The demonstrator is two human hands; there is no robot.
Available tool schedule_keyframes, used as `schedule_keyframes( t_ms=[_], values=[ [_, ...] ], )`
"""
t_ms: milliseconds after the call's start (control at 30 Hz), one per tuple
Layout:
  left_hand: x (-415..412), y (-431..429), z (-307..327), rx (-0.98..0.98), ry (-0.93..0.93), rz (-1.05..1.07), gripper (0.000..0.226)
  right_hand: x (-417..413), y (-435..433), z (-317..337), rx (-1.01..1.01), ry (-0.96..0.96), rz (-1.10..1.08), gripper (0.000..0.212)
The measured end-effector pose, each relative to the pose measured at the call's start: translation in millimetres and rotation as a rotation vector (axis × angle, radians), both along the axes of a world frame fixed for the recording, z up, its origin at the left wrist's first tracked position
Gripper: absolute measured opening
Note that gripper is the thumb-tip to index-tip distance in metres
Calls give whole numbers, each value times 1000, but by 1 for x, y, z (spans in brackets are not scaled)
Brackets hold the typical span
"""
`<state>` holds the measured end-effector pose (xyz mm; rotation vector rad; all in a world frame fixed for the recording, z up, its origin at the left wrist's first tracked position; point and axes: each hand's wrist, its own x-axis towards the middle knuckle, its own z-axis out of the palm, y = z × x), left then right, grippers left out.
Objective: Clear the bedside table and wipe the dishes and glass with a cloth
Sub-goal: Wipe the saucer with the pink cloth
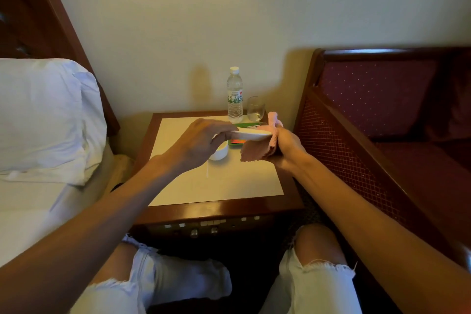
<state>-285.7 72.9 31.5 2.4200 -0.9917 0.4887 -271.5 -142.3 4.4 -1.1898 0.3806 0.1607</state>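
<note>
Centre frame, over the desk [216, 186]: left hand [196, 143] grips one white plate [252, 134] by its rim, and right hand [285, 145] clutches one pink cloth [257, 151] against the far edge. Wiping looks midway. Beneath: one white bowl [219, 154], one green packet [235, 142]. Further back: one bottle [234, 97], one glass [255, 109], probably unwiped; desk not cleared.

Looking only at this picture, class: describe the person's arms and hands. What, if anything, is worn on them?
The left forearm and right forearm are bare to the frame edge: no sleeves, watch or bracelet. The left hand and right hand wear no gloves; no ring shows. Pale ripped jeans cover the legs.
</note>
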Motion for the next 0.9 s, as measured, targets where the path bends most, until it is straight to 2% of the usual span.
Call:
schedule_keyframes(
  t_ms=[100, 167, 267, 333, 400, 500, 567, 667, 800, 900],
  values=[
    [-7, -9, 0, -206, 169, 52, 36, -3, 6, 2, -61, -56, -62, 44],
    [-13, -17, -2, -469, 412, 93, 37, -11, 18, 3, -357, -217, -78, 47],
    [-17, -36, 6, -951, 857, 126, 29, -26, 36, -6, -763, -598, -36, 61],
    [-17, -44, 12, -1083, 1029, 148, 27, -28, 40, -12, -976, -701, -13, 67],
    [-20, -48, 15, -1081, 1090, 147, 29, -25, 38, -4, -1013, -675, -83, 63],
    [-22, -47, 20, -1055, 1087, 152, 28, -14, 30, 7, -839, -478, -131, 55],
    [-20, -46, 26, -1147, 1092, 148, 28, -21, 36, 7, -908, -527, -113, 65],
    [-19, -51, 33, -1291, 1109, 176, 33, -39, 51, -3, -1051, -661, -41, 66],
    [-25, -53, 29, -1240, 1143, 197, 32, -36, 47, -3, -1125, -650, 24, 65],
    [-29, -50, 33, -1176, 1174, 192, 27, -19, 40, 2, -899, -563, -33, 61]
  ],
)
